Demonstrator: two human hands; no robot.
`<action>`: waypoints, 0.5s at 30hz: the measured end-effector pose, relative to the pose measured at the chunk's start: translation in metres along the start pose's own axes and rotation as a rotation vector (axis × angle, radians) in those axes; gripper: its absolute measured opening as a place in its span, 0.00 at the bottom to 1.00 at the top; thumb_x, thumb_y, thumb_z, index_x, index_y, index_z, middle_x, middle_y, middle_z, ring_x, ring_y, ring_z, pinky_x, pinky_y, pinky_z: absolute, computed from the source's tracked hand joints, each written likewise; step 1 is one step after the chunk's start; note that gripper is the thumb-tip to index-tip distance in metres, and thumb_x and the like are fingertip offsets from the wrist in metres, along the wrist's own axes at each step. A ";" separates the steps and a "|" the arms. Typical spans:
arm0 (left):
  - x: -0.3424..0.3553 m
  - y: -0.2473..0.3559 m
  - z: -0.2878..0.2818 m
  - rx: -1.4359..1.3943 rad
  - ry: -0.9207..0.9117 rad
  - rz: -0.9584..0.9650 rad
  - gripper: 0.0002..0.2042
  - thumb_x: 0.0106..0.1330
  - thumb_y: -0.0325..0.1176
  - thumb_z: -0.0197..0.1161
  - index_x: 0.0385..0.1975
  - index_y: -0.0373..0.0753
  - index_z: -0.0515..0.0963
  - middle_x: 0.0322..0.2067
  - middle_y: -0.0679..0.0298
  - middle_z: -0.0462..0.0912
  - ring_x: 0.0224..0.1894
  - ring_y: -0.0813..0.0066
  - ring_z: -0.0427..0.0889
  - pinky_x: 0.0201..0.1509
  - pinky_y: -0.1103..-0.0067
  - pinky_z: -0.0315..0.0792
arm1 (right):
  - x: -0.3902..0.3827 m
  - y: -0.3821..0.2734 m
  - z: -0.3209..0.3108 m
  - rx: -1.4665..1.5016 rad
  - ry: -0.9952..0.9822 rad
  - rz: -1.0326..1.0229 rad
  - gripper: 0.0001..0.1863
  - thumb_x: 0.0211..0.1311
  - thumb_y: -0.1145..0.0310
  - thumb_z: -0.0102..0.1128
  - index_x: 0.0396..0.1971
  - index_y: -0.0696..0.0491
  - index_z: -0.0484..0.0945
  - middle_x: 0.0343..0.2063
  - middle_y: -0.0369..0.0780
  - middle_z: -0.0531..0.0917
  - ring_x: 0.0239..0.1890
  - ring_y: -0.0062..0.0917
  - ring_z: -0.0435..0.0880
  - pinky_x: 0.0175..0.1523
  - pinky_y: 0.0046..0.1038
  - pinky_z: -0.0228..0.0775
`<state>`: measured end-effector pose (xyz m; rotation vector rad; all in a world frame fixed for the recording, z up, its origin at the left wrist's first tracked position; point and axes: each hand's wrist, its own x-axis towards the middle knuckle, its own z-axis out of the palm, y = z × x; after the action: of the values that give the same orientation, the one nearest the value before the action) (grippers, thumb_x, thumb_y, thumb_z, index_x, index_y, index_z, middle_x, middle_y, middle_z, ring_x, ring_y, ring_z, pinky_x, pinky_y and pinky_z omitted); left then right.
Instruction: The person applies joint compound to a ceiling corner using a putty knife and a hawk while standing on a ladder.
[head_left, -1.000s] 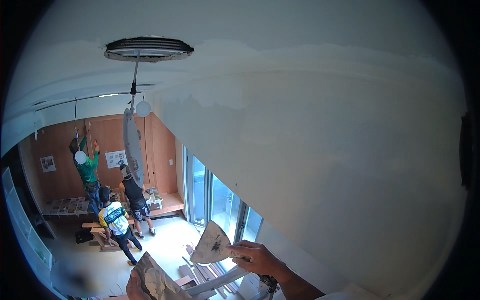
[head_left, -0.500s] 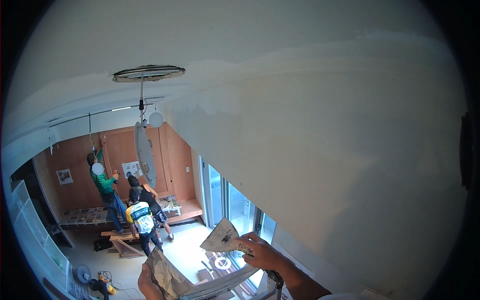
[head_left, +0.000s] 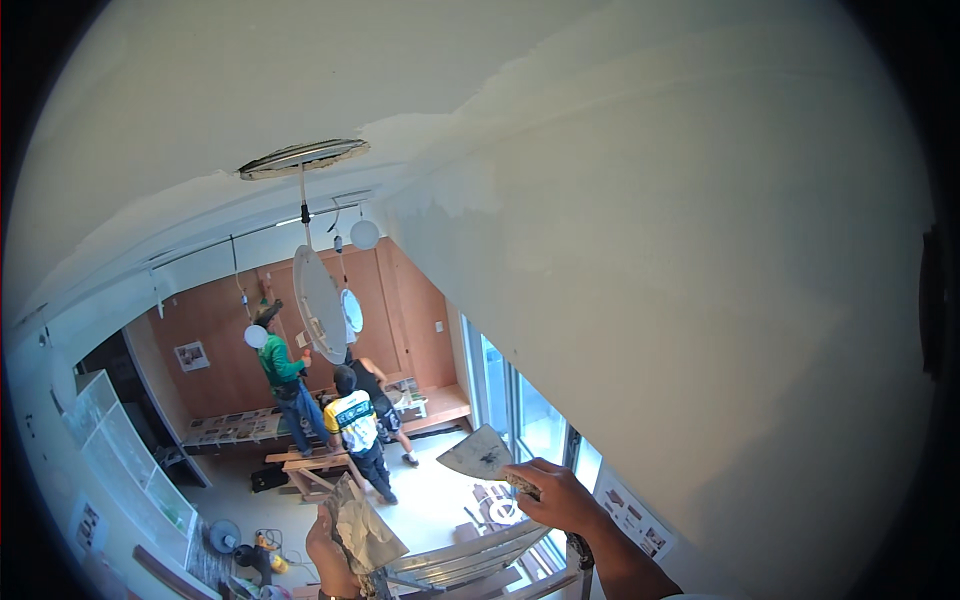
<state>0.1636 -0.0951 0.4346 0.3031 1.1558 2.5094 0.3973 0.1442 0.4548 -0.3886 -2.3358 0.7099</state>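
My right hand (head_left: 560, 497) is closed round the handle of a putty knife (head_left: 476, 453), its triangular, stained blade pointing left. Lower and to the left, my left hand (head_left: 333, 556) grips the edge of a broad blade heaped with cream putty (head_left: 368, 528). How its handle is held is hidden. The two tools are apart, both well below the ceiling (head_left: 440, 75) and in front of the pale sloping wall (head_left: 650, 260). A ragged round hole (head_left: 305, 157) in the ceiling has a light panel (head_left: 318, 305) hanging under it on a cable.
Metal ladder bars (head_left: 470, 558) lie just below my hands. Far down in the room are three people, one in green (head_left: 282, 365) raised on a wooden bench (head_left: 310, 460). Glass doors (head_left: 540, 405), a fan (head_left: 223, 536) and a yellow power tool (head_left: 272, 550) are also there.
The view has swung left, so the room sits farther right. Both hands still hold their tools. The person in green has lowered a raised arm.
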 end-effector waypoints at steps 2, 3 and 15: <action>0.002 -0.001 -0.003 0.019 -0.008 0.014 0.20 0.79 0.42 0.46 0.52 0.28 0.75 0.42 0.57 0.83 0.39 0.66 0.85 0.45 0.72 0.80 | 0.001 0.005 0.003 0.020 0.017 -0.039 0.26 0.56 0.71 0.65 0.57 0.54 0.78 0.45 0.49 0.83 0.41 0.41 0.86 0.48 0.36 0.79; 0.002 -0.002 -0.003 0.013 0.000 0.014 0.20 0.79 0.42 0.47 0.51 0.29 0.75 0.42 0.57 0.83 0.39 0.66 0.85 0.45 0.72 0.80 | 0.001 0.008 0.004 0.026 0.027 -0.057 0.26 0.56 0.71 0.65 0.57 0.55 0.77 0.45 0.50 0.83 0.40 0.42 0.86 0.47 0.37 0.79; -0.014 0.009 0.022 0.020 0.098 0.034 0.18 0.77 0.41 0.52 0.50 0.29 0.78 0.42 0.60 0.84 0.40 0.69 0.84 0.47 0.73 0.78 | 0.004 0.014 -0.002 0.032 -0.029 -0.081 0.27 0.60 0.70 0.63 0.61 0.54 0.74 0.49 0.51 0.83 0.46 0.45 0.85 0.52 0.38 0.78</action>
<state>0.1815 -0.0909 0.4549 0.2083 1.2234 2.5690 0.3963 0.1579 0.4500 -0.2700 -2.3505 0.7171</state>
